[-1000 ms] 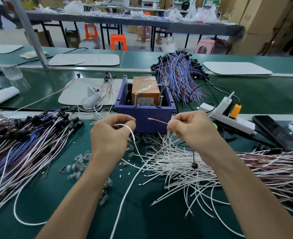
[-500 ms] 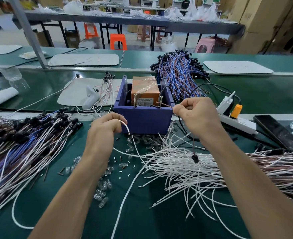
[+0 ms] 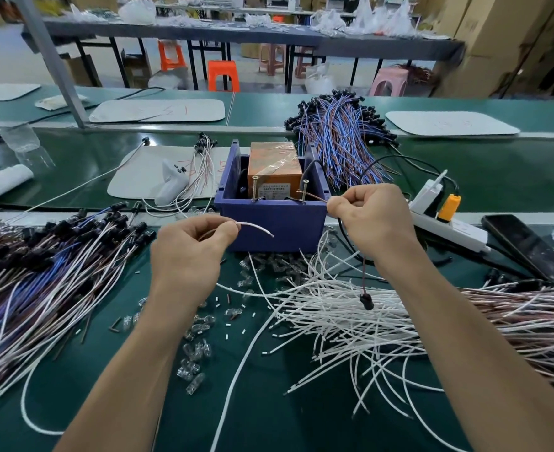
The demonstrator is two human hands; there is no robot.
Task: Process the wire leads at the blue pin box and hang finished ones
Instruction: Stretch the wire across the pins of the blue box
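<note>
- The left hand (image 3: 191, 252) is just in front of the dark blue plastic pin box (image 3: 270, 223). Its fingers are curled, and thumb and forefinger pinch a thin white wire lead (image 3: 256, 227) whose free end arcs right across the box's near wall.
- The right hand (image 3: 372, 216) is at the box's near right corner, fingers curled tight and pinching a thin brown wire lead (image 3: 314, 197).
- The brown lead's tip reaches left to the right one of two upright brass screw pins (image 3: 305, 189) on the box's near rim. Whether it touches the pin cannot be told.
- The brown lead's other end hangs below the right wrist and ends in a small black cap (image 3: 366, 301), above a loose heap of white wires (image 3: 334, 321).
- An orange taped block (image 3: 274, 164) stands inside the box.
- A bundle of black-capped mixed-colour leads (image 3: 41, 272) lies at the left, and a blue and brown bundle (image 3: 341, 138) lies far behind the box.
- Small clear plastic pieces (image 3: 194, 353) are scattered on the green table (image 3: 269, 402) between the forearms.
</note>
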